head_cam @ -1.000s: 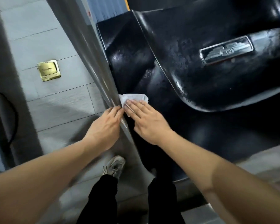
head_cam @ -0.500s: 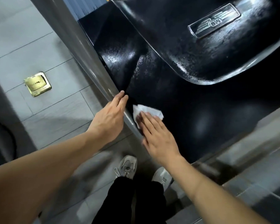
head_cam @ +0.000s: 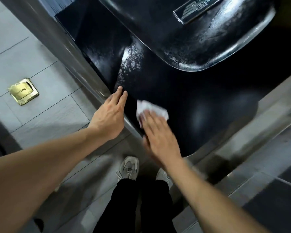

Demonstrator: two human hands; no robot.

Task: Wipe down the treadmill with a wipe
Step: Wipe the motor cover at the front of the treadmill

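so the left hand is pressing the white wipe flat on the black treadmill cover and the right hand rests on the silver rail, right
Not quite: the hands are swapped. In the head view the right hand presses the white wipe flat on the black treadmill cover, while the left hand rests with straight fingers at the silver rail.

- The right hand (head_cam: 160, 138) was motion-blurred, its fingers indistinct.
- It covered much of the wipe (head_cam: 152, 109).
- The badge (head_cam: 194, 10) on the treadmill (head_cam: 200, 101) was cut by the top edge.
- The right shoe (head_cam: 163, 176) was mostly hidden behind the forearm.
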